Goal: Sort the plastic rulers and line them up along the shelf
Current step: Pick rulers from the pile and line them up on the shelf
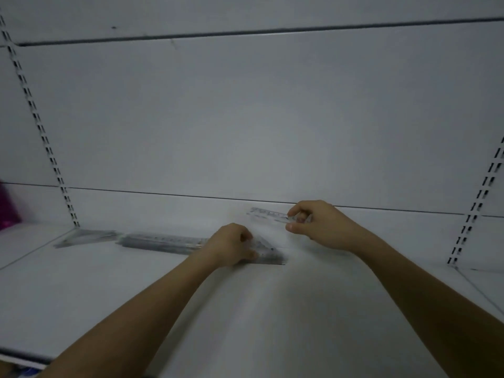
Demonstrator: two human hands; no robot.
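Rulers of clear plastic lie in a row along the far part of the white shelf (245, 309), near the back panel. From my remote station I read three groups already down: a flat stack (84, 237) at far left beside the slotted upright (41, 126), a straight-ruler stack (163, 242) just right of it, and a triangular set square (266, 253) at the right end of the row.

My left hand (231, 245) rests on the set square, fingers curled over its left part, thumb at its near edge; it appears to be pressing or pinching the piece into line. My right hand (319, 223) pinches a short straight ruler (268, 214) by its right end, between thumb and forefinger. That ruler is lifted clear of the shelf, farther back than the set square and apart from it.

Step in hand, as I judge it: placement of sorted pieces. The next move calls for lowering the held ruler flat onto the bare shelf right of the set square, edge parallel to the row.

A blurred magenta object (8, 205) sits at the far left edge.
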